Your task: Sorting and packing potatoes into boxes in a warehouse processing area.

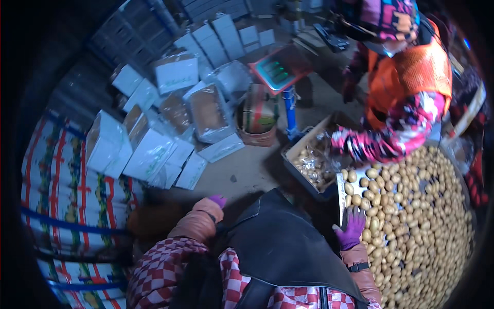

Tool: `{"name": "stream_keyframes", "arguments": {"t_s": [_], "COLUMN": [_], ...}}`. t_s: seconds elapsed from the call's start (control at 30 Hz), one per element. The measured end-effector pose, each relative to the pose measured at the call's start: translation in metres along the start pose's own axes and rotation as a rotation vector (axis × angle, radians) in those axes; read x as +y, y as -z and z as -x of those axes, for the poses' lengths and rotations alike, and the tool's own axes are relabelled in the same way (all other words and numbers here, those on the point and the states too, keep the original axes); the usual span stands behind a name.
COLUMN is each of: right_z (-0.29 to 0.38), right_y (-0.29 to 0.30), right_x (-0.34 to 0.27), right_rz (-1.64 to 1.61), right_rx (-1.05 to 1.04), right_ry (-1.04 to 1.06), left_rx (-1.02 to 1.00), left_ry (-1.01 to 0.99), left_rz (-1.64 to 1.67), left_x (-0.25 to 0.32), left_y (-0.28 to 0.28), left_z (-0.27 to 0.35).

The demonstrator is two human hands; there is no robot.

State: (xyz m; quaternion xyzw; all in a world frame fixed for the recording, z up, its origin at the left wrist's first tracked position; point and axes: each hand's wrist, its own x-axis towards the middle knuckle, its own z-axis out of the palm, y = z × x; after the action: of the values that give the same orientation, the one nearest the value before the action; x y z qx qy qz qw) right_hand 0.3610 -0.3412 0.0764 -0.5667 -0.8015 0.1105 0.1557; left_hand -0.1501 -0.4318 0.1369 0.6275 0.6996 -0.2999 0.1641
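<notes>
My right hand (352, 228), in a purple glove with grey fingers, rests palm down at the left edge of a sorting table spread with potatoes (415, 216). Its thumb points away from the fingers, and nothing shows in its grasp. Only a bit of purple glove shows of my left hand (218, 200), beyond the brown sleeve cuff; its fingers are hidden. That hand hangs over the floor beside my dark apron (270, 239). Just past the table's corner, an open carton (308, 162) lined with clear plastic holds potatoes.
A co-worker in an orange vest (417, 73) reaches into the carton. A scale with a lit display (276, 71) stands on a blue post (289, 110). White cartons (150, 150) crowd the floor at left, near a round basket (256, 131) and strapped printed stacks (73, 185).
</notes>
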Motion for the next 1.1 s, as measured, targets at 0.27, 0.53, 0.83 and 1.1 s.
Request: {"name": "stream_keyframes", "arguments": {"t_s": [0.27, 0.53, 0.83, 1.1], "right_z": [-0.012, -0.001, -0.058, -0.112], "right_y": [-0.014, -0.014, -0.015, -0.018], "right_x": [-0.020, -0.038, -0.072, -0.100], "right_rz": [0.088, 0.279, 0.618, 0.862], "right_rx": [-0.084, -0.025, -0.532, -1.261], "right_ry": [-0.083, -0.459, -1.097, -0.953], "left_rx": [-0.231, 0.002, 0.044, -0.013], "left_ry": [0.380, 0.292, 0.482, 0.572], "left_rz": [0.385, 0.531, 0.510, 0.453], "left_x": [-0.024, -0.109, -0.324, -0.432], "left_y": [-0.069, -0.054, -0.052, -0.107], "left_z": [0.075, -0.149, -0.325, -0.420]}}
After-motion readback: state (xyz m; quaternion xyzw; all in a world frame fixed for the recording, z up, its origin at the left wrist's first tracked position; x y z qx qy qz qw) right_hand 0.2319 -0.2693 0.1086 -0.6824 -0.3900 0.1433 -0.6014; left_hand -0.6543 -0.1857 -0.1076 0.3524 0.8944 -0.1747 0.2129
